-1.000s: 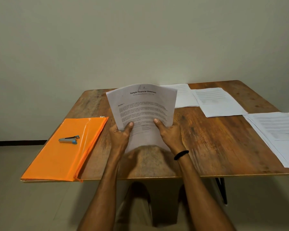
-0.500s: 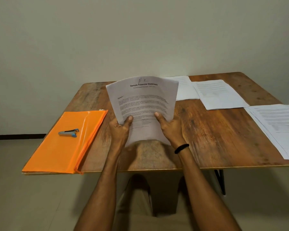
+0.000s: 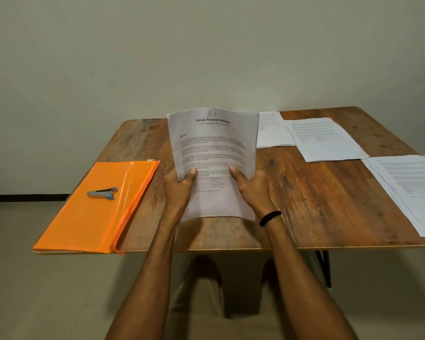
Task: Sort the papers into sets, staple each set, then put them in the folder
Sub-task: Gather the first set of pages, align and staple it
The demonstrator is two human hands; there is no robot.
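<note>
Papers [image 3: 214, 148] stay upright, pinched by left hand [image 3: 179, 190] and right hand [image 3: 253, 188], unstapled; stapler [image 3: 103, 193] waits at nine o'clock on folder [image 3: 84, 224].

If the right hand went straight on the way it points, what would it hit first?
Probably nothing on the table: the right hand, gripping the held papers, points toward the wall; depth unclear.

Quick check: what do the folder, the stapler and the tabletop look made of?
Folder: likely thin orange plastic, glossy, with a light streak and a zip edge. Stapler: seems grey metal with a blue plastic end. Tabletop: wood or wood-look laminate, fairly matte, grain and worn patches showing; which one is unclear.
</note>
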